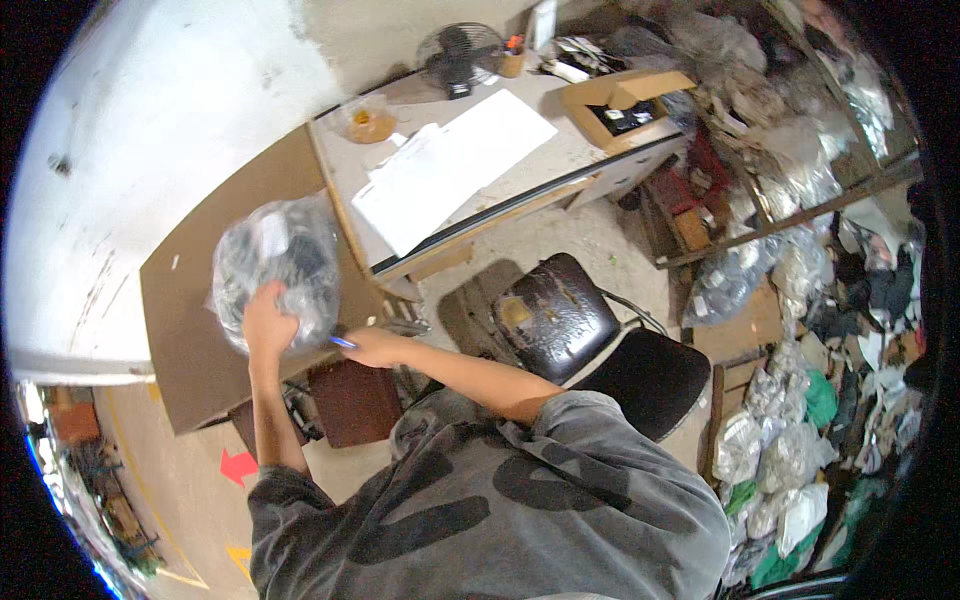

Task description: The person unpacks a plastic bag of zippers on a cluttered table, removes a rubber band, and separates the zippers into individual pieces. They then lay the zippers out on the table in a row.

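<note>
A clear plastic bag (300, 225) with grey, dark contents and a white label inside rests on the brown tabletop (190, 320). My left hand (270, 318) is closed on the near side of the bag, its fingertips pressed into the film. Beside the bag's near right edge, my right hand (372, 347) is closed around a slim blue pen (343, 342). The pen's tip points left, toward the bag; whether it touches the film I cannot tell.
A desk to the right bears white paper sheets (460, 165), a black fan (458, 55) and an open cardboard box (625, 110). A worn black chair (560, 315) stands near my right arm. Filled plastic bags (790, 440) are heaped along the right.
</note>
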`<action>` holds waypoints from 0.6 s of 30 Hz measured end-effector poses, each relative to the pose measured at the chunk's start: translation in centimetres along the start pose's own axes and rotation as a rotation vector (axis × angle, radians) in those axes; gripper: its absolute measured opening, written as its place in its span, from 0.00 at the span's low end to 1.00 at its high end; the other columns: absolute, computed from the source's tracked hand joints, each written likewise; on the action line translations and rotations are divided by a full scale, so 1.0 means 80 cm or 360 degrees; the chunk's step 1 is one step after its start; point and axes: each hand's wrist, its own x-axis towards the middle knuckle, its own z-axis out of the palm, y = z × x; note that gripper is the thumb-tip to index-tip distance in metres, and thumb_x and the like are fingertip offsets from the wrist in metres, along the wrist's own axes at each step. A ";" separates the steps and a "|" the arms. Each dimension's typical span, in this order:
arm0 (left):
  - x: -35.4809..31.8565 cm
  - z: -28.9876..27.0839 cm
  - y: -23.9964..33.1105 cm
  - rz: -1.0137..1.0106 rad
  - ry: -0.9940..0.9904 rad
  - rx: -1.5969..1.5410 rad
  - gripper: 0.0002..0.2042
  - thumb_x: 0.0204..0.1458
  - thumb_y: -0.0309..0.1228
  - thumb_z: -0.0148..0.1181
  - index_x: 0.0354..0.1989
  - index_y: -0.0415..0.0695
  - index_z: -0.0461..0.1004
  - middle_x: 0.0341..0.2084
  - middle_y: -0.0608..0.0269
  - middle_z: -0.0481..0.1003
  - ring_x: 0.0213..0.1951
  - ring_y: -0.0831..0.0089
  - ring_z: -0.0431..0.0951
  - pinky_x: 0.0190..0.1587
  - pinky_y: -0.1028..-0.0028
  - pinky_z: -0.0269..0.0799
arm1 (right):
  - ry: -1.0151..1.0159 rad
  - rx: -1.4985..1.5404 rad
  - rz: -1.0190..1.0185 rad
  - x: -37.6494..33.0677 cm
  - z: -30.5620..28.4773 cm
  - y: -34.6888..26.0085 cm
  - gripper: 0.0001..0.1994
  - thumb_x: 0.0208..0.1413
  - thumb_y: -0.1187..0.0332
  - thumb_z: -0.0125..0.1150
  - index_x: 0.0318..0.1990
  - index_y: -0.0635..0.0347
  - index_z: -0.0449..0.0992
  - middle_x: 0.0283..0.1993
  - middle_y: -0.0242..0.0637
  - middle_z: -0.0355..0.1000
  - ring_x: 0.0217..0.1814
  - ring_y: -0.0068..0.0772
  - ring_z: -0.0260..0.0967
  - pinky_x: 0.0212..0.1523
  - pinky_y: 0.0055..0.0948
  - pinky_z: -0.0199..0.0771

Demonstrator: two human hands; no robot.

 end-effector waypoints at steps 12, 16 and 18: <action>-0.021 0.157 -0.074 -0.0152 0.0414 0.0123 0.12 0.30 0.25 0.59 0.29 0.46 0.73 0.28 0.54 0.73 0.34 0.43 0.74 0.37 0.50 0.68 | 0.0995 0.1378 0.1041 -0.208 -0.108 0.305 0.26 0.70 0.45 0.48 0.44 0.64 0.78 0.32 0.37 0.72 0.27 0.32 0.70 0.29 0.37 0.76; -0.026 0.177 -0.103 0.0067 0.0538 0.0160 0.13 0.37 0.44 0.62 0.25 0.49 0.72 0.25 0.58 0.70 0.28 0.48 0.72 0.36 0.54 0.66 | 0.1103 0.1725 0.1167 -0.210 -0.166 0.269 0.32 0.71 0.41 0.43 0.45 0.67 0.78 0.34 0.41 0.74 0.31 0.35 0.75 0.32 0.42 0.80; -0.025 0.184 -0.109 0.0117 0.0567 0.0227 0.20 0.39 0.55 0.61 0.25 0.49 0.72 0.26 0.59 0.70 0.28 0.50 0.72 0.36 0.55 0.66 | 0.1114 0.1637 0.1086 -0.206 -0.190 0.268 0.33 0.71 0.41 0.42 0.46 0.67 0.78 0.34 0.43 0.76 0.33 0.37 0.78 0.32 0.44 0.82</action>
